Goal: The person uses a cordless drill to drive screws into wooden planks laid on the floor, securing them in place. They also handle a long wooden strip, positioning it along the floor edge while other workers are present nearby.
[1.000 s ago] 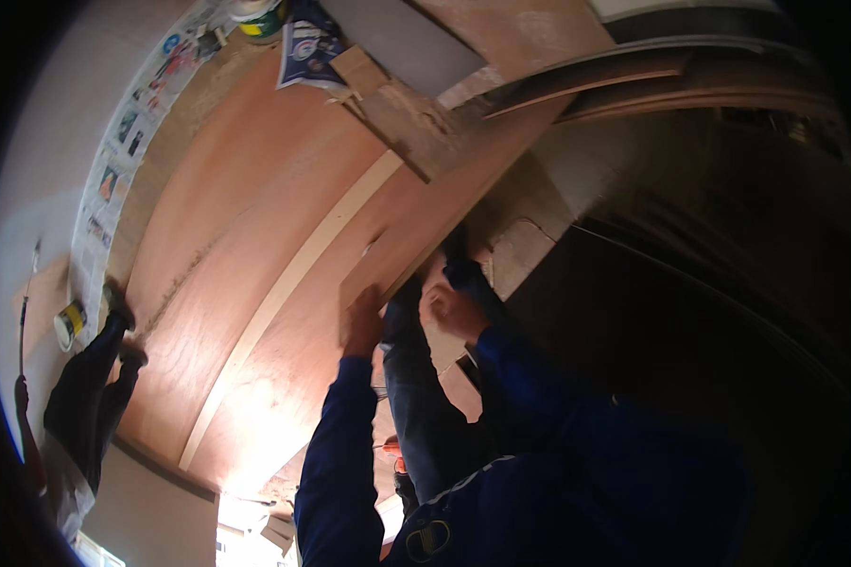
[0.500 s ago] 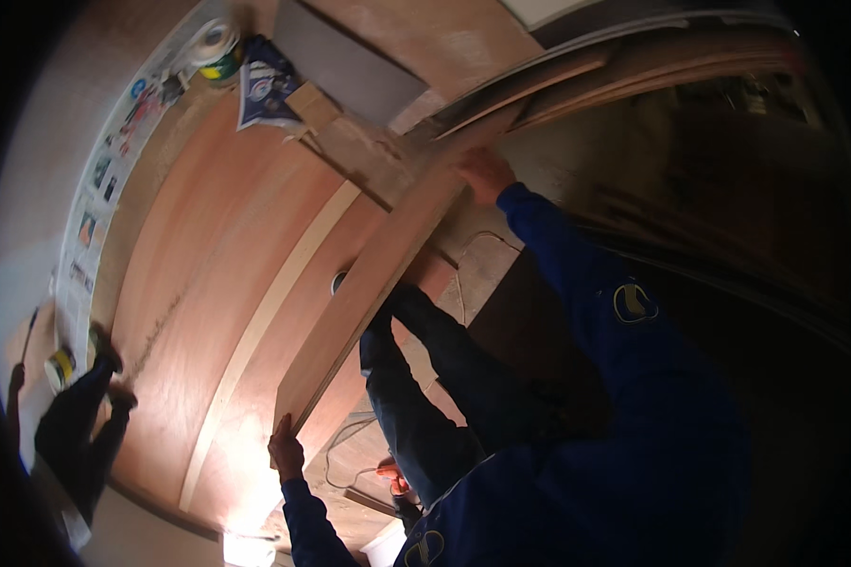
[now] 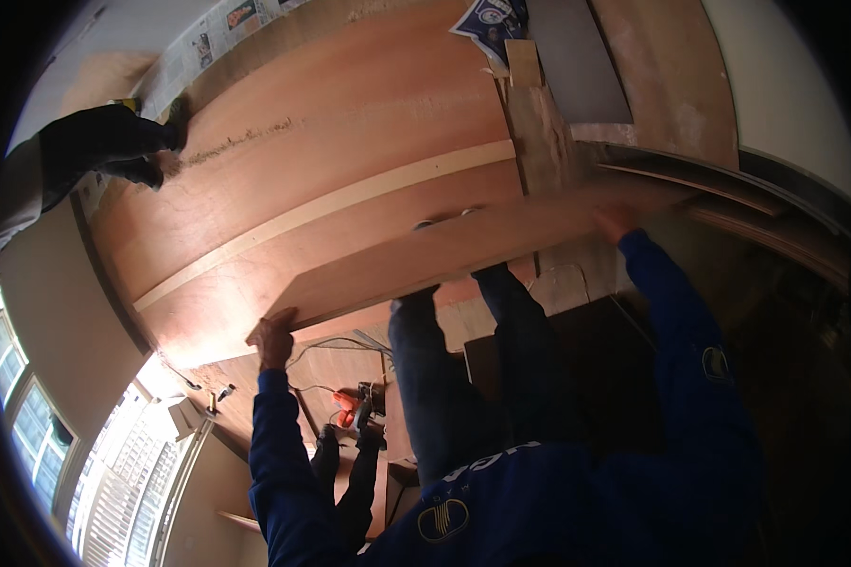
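Two hands carry one long wooden board [image 3: 463, 250] across the middle of the view. The left hand [image 3: 274, 338], at eight o'clock, is closed around the board's near end. The right hand [image 3: 615, 222], at two o'clock, grips its far end. Below lies a large plywood sheet [image 3: 350, 123]. An orange power saw [image 3: 355, 408] sits at six o'clock. Another person's dark legs [image 3: 104, 151] stand at ten o'clock.

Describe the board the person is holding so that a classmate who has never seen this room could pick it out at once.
Start at the big reddish plywood sheet on the floor with a pale strip across it. Above it hangs a long narrow wooden board, left hand at one end, right hand at the other. Unlike the sheets lying flat, it is lifted.
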Tool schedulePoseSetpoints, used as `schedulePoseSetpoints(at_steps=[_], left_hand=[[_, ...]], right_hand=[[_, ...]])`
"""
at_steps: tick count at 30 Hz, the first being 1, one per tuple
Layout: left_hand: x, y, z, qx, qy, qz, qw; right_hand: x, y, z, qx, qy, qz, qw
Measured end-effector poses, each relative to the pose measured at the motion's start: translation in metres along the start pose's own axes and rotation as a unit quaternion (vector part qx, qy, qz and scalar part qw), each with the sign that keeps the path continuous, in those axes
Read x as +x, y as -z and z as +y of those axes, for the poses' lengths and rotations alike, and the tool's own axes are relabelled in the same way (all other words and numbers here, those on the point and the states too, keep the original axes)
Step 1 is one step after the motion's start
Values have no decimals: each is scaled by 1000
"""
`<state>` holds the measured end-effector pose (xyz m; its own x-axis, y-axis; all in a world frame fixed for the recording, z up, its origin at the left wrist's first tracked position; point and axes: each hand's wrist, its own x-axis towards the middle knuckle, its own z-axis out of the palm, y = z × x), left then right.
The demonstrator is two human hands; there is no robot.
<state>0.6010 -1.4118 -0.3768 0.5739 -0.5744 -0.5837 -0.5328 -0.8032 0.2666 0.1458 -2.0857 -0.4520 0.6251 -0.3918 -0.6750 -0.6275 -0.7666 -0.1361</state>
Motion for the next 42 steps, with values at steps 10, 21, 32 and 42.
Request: schedulePoseSetpoints(at_steps=[10,21,32,42], left_hand=[[-42,25,-234,122,47,-17,991],[-147,145,-370,184,256,-67,947],[-142,156,-111,89,-89,-79,989],[-199,204,-137,62,-80,-130,986]], right_hand=[[7,-43,-214,6,148,55,987],[-19,-63,-512,-60,244,53,966],[-98,-48,-790,-37,373,56,925],[-145,25,-792,46,452,-81,887]])
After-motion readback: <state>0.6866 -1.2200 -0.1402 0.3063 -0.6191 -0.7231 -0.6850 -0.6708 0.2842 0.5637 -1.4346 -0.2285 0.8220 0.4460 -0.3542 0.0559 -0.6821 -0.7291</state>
